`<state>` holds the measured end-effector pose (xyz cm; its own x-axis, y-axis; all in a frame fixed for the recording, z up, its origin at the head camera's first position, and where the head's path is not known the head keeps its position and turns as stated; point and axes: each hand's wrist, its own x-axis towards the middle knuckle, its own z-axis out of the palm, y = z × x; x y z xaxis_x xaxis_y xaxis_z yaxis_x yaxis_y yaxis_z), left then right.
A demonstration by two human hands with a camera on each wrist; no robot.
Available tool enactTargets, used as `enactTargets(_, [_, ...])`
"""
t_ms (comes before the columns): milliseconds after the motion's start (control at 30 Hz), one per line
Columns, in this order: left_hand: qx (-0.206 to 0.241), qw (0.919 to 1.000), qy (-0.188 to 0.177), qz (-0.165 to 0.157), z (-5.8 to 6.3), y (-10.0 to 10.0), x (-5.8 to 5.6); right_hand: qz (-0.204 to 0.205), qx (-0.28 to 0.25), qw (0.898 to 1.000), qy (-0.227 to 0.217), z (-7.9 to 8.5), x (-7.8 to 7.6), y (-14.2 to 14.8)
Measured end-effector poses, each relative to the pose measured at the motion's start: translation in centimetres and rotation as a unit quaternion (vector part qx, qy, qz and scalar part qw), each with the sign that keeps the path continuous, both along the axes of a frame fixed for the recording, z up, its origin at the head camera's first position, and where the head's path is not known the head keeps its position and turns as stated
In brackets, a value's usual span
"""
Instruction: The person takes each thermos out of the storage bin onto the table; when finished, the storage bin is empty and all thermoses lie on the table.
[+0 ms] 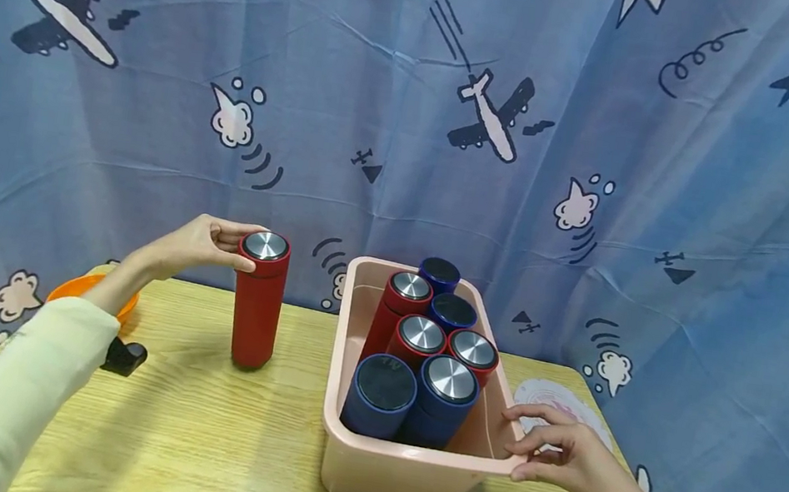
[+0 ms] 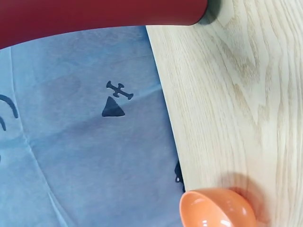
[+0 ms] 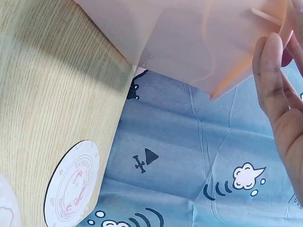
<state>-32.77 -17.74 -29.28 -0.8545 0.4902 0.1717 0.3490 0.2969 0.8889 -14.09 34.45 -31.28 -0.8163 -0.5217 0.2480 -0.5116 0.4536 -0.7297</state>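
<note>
My left hand grips a red thermos bottle with a silver lid, fingers and thumb about its top. The bottle is upright over the left part of the table; whether its base touches the wood I cannot tell. In the left wrist view, the red bottle crosses the top. My right hand pinches the right front rim of a pale pink bin. Red bottles and blue bottles, several in all, stand inside the bin. In the right wrist view, the right hand touches the bin's edge.
An orange bowl lies behind my left forearm, with a black object beside the sleeve. Round printed mats lie right of the bin. A blue patterned curtain hangs behind the wooden table.
</note>
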Motion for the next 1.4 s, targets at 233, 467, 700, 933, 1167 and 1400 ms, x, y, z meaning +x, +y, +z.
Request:
enactTargets(233, [-0.007, 0.9997, -0.012, -0.022, -1.2, 0.7, -0.7, 0.001, -0.005, 1.0, -0.008, -0.1, 0.1, 0.3])
enactTargets(467, [-0.004, 0.9995, -0.008, -0.029, -1.4, 1.9, -1.6, -0.003, -0.005, 1.0, 0.009, -0.2, 0.3, 0.2])
enactTargets(700, [0.019, 0.9985, -0.019, -0.047, -1.3, 2.9, -2.5, -0.014, -0.007, 1.0, -0.014, 0.0, 0.3, 0.0])
enactTargets(933, [0.024, 0.9969, -0.024, -0.07, -1.2, 3.9, -3.1, -0.027, 0.01, 1.0, -0.005, 0.2, 0.3, 0.0])
enactTargets(1167, [0.017, 0.9964, -0.022, -0.08, -1.1, 4.7, -4.2, -0.019, 0.002, 1.0, 0.002, 0.2, 0.4, 0.0])
enactTargets(1400, [0.015, 0.9967, -0.03, -0.073, -1.2, 5.0, -5.0, -0.02, 0.01, 1.0, 0.014, 0.1, 0.5, 0.0])
